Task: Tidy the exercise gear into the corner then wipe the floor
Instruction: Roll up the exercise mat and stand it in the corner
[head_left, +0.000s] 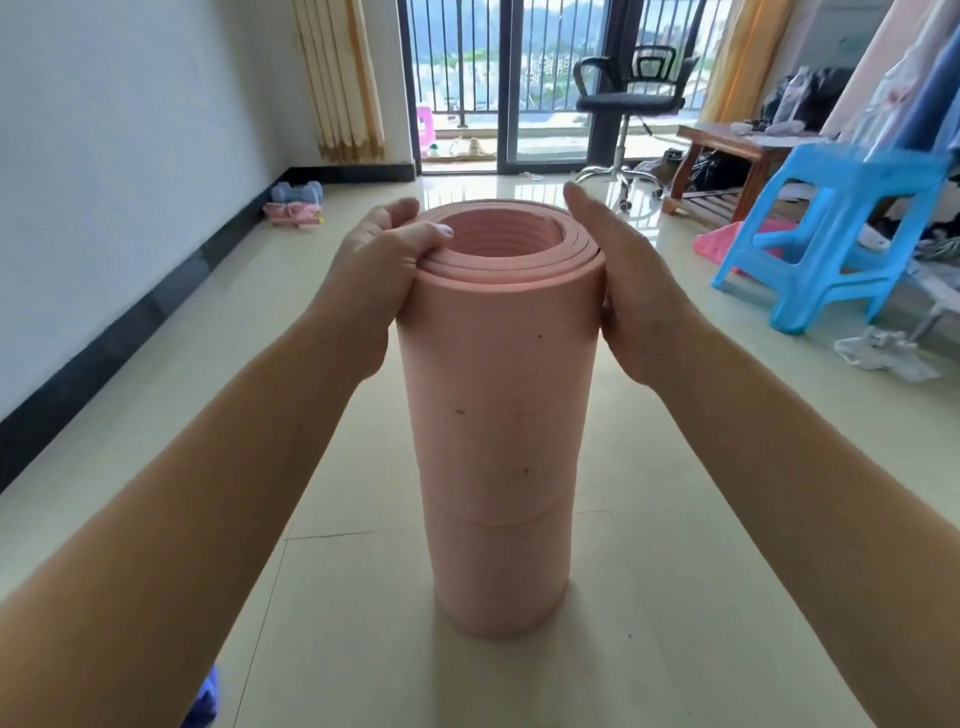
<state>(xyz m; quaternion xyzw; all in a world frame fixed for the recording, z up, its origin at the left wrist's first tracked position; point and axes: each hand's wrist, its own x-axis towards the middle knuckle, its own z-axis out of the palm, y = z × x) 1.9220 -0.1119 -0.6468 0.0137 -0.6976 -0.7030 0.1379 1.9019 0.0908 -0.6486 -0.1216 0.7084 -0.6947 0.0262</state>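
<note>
A pink rolled exercise mat (498, 415) stands upright on end on the tiled floor in the middle of the view. My left hand (379, 265) grips its top left rim, thumb over the rolled edges. My right hand (623, 291) lies flat against the top right side of the roll, fingers stretched out and pressing on it. Both forearms reach in from the bottom corners.
Blue and pink dumbbells (295, 205) lie by the left wall near the skirting. A blue plastic stool (826, 234) stands at the right, a black office chair (631, 98) and a wooden table (737, 156) behind it. Clutter and cloth (883, 353) lie along the right.
</note>
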